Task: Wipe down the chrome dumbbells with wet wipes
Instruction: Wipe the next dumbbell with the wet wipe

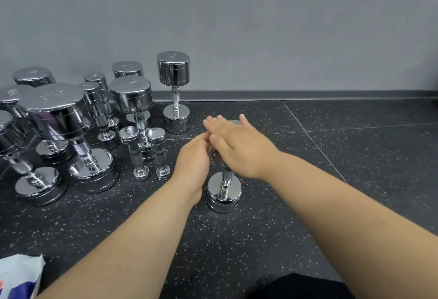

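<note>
Head view. An upright chrome dumbbell point(224, 194) stands on its lower head on the black speckled floor point(331, 180), at the centre, well apart from the grey wall point(260, 26). The right hand point(239, 147) lies flat over the dumbbell's upper head, its fingers point(214, 122) straight, slightly spread and blurred. The left hand point(192, 160) sits just beside the upper head on its left, its fingers bent inward and partly hidden under the right hand; whether they grip the head cannot be told. To the left stands a cluster of upright chrome dumbbells point(59, 118) of mixed sizes, with 2 small dumbbells point(137, 154) nearest the left hand. A white packet point(19, 275) with red and blue print lies at the lower-left corner.
</note>
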The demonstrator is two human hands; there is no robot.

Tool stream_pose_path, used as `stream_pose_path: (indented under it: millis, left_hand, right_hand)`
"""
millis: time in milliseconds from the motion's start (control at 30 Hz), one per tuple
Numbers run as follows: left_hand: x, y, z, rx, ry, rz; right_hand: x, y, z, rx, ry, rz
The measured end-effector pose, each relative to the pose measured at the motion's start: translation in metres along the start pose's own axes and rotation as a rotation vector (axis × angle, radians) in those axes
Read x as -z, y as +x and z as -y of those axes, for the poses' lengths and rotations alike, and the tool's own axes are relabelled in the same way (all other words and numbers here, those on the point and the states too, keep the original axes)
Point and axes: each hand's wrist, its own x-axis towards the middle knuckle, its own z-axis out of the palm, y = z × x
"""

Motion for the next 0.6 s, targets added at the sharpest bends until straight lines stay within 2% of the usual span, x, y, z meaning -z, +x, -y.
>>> stream_pose_path:
  millis: [67,167,233,333,367,500,600]
  left_hand:
    - [0.001,0.000,0.000,0.002,-0.002,0.004]
    - [-0.001,0.001,0.001,0.004,0.027,0.004]
    - [-0.001,0.000,0.002,-0.009,0.026,0.001]
    - [-0.003,-0.001,0.001,-0.027,0.009,0.017]
    - [-0.003,-0.001,0.001,-0.040,0.012,0.024]
    - [-0.004,-0.002,0.004,-0.027,0.003,-0.001]
    - [-0.005,-0.005,0.005,-0.044,0.026,0.026]
  right_hand:
    - [0.004,-0.004,-0.011,0.022,0.012,0.003]
    - [0.008,0.000,-0.025,-0.083,0.098,-0.038]
    - [-0.004,-0.003,-0.020,-0.139,0.200,-0.160]
    - [-0.033,-0.032,0.000,-0.253,0.344,-0.448]
    - [-0.039,-0.040,0.010,-0.273,0.376,-0.486]
    - [-0.044,-0.030,0.014,-0.288,0.273,-0.428]
    - [-0.021,-0.009,-0.009,-0.433,0.389,-0.468]
